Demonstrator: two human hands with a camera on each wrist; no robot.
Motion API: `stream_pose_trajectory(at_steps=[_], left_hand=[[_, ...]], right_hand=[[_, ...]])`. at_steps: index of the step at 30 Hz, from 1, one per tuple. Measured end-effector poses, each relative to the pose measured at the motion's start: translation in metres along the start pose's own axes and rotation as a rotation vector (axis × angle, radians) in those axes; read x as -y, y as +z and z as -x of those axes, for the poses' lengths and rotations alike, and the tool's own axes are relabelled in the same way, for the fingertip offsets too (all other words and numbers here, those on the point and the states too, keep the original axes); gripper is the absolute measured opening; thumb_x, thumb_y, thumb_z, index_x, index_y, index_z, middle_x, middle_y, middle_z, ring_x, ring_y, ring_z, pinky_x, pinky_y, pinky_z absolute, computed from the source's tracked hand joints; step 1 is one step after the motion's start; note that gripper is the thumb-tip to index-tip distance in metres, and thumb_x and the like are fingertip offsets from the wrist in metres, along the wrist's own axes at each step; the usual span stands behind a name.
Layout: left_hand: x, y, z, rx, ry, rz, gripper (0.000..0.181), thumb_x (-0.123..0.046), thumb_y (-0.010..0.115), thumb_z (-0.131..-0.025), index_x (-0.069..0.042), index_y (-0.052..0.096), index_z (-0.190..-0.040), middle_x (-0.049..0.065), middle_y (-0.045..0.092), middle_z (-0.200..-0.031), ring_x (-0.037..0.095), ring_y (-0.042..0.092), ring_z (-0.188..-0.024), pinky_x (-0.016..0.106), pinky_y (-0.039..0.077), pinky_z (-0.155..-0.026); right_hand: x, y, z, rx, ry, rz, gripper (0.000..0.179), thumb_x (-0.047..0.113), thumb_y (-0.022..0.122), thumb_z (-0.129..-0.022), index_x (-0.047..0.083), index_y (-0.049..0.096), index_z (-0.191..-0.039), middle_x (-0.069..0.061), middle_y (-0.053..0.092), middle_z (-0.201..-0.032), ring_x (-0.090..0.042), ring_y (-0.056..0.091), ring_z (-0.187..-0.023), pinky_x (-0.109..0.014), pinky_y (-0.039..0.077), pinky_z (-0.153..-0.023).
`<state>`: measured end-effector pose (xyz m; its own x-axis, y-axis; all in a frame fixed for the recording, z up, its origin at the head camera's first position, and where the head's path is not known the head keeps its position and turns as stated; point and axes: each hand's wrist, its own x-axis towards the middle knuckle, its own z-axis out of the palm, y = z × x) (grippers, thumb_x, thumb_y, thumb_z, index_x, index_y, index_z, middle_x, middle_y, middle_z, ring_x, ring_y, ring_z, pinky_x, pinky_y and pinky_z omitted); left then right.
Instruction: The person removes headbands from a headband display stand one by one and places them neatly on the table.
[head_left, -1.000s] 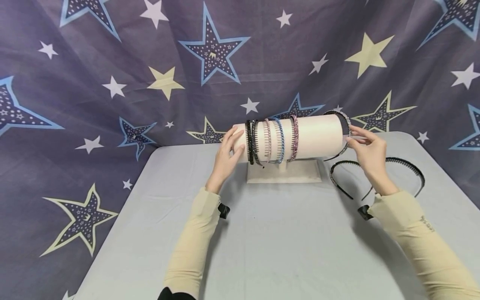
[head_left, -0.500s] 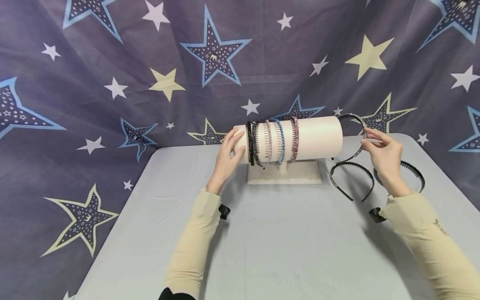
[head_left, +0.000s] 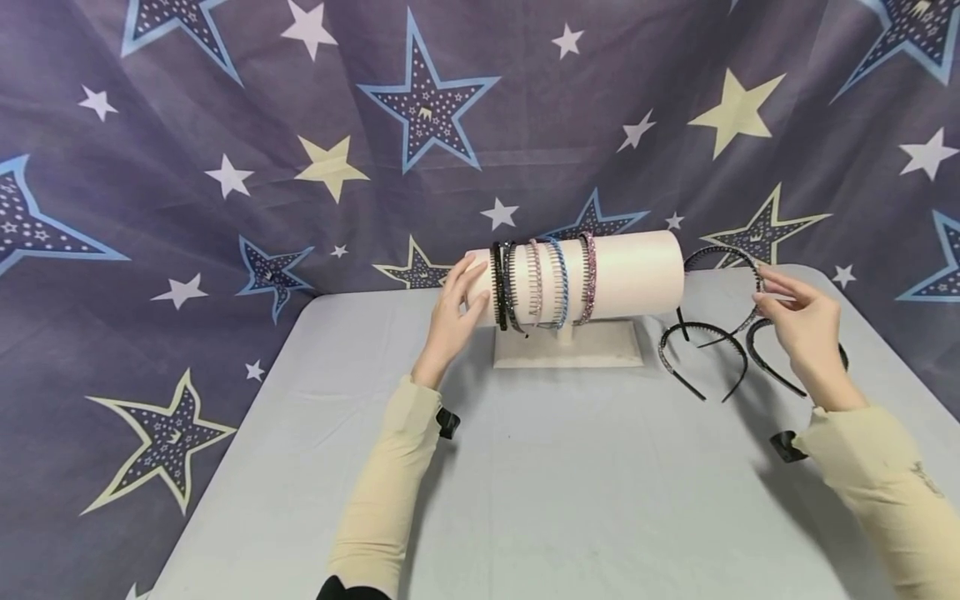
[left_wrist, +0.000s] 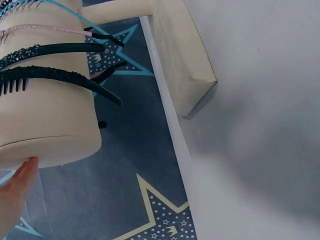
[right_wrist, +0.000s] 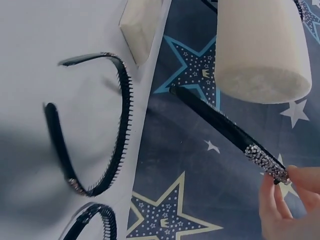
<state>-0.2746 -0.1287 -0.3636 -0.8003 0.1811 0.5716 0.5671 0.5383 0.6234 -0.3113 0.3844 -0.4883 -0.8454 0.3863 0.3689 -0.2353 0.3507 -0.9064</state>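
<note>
Black headband (head_left: 726, 248), seen from the head view, is in the air beside the right end of the pale display roll (head_left: 641, 273). The right hand (head_left: 810, 325) pinches it by its right side, covering that stretch. Its lower ends show close above a dark headband (head_left: 705, 325) on the table (head_left: 570, 483); whether they touch it cannot be told. A second table headband (head_left: 780, 378) is partly hidden behind the right hand. The left hand (head_left: 453, 321) rests on the roll's left end, fingers extended and spread, some fingertips hard to make out. Five bands circle the roll: two black bands (head_left: 498, 287) close together, a pale pink band (head_left: 536, 279), a blue band (head_left: 564, 287) and a glittery pink band (head_left: 591, 279); their far sides are hidden. A black shape (head_left: 352, 588) is cut off by the bottom edge, too little of it showing to identify.

From the left wrist, only part of the left hand shows, one fingertip against the roll's flat end; the left edge cuts off the rest. The roll and its bands run out of frame too.

From the right wrist, thumb and fingers pinch the headband's stone-covered part (right_wrist: 262, 160). Its curve is hard to read at this angle, and its other side cannot be made out. The right hand is cropped at the frame's edge, the second table headband at the bottom.
</note>
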Motion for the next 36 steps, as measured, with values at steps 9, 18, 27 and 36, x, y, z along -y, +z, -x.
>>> stream_pose_trajectory(at_steps=[9, 18, 27, 36], left_hand=[[0.0, 0.0, 0.0, -0.003, 0.003, -0.004, 0.04, -0.018, 0.052, -0.088, -0.014, 0.047, -0.128, -0.002, 0.032, -0.14, 0.014, 0.028, -0.128, 0.04, 0.03, -0.101], [0.0, 0.0, 0.0, -0.003, 0.001, -0.002, 0.04, -0.018, 0.052, -0.088, -0.014, 0.048, -0.127, -0.002, 0.033, -0.139, 0.015, 0.029, -0.128, 0.04, 0.03, -0.101], [0.001, 0.0, 0.0, -0.003, 0.004, -0.001, 0.04, -0.017, 0.052, -0.088, -0.014, 0.048, -0.127, -0.002, 0.033, -0.139, 0.014, 0.028, -0.128, 0.038, 0.03, -0.101], [0.0, 0.001, -0.001, -0.001, -0.001, -0.007, 0.041, -0.017, 0.053, -0.087, -0.014, 0.047, -0.128, -0.001, 0.032, -0.14, 0.015, 0.029, -0.127, 0.04, 0.032, -0.099]], right_hand=[[0.003, -0.026, 0.015, 0.043, 0.103, -0.079, 0.043, 0.018, 0.07, -0.075, 0.015, 0.06, -0.116, 0.004, 0.065, -0.099, -0.006, 0.064, -0.072, -0.014, 0.05, -0.061], [-0.001, -0.058, 0.026, 0.082, 0.151, -0.31, 0.044, 0.006, 0.07, -0.073, 0.005, 0.059, -0.115, 0.003, 0.068, -0.088, -0.008, 0.065, -0.072, -0.019, 0.051, -0.063], [-0.009, -0.083, 0.036, 0.145, 0.215, 0.059, 0.045, 0.022, 0.066, -0.078, 0.018, 0.056, -0.121, 0.023, 0.062, -0.083, 0.003, 0.061, -0.07, -0.012, 0.05, -0.057], [-0.02, -0.104, 0.046, 0.193, 0.174, 0.254, 0.04, 0.023, 0.059, -0.084, 0.019, 0.053, -0.124, 0.033, 0.056, -0.078, 0.009, 0.058, -0.068, -0.009, 0.047, -0.056]])
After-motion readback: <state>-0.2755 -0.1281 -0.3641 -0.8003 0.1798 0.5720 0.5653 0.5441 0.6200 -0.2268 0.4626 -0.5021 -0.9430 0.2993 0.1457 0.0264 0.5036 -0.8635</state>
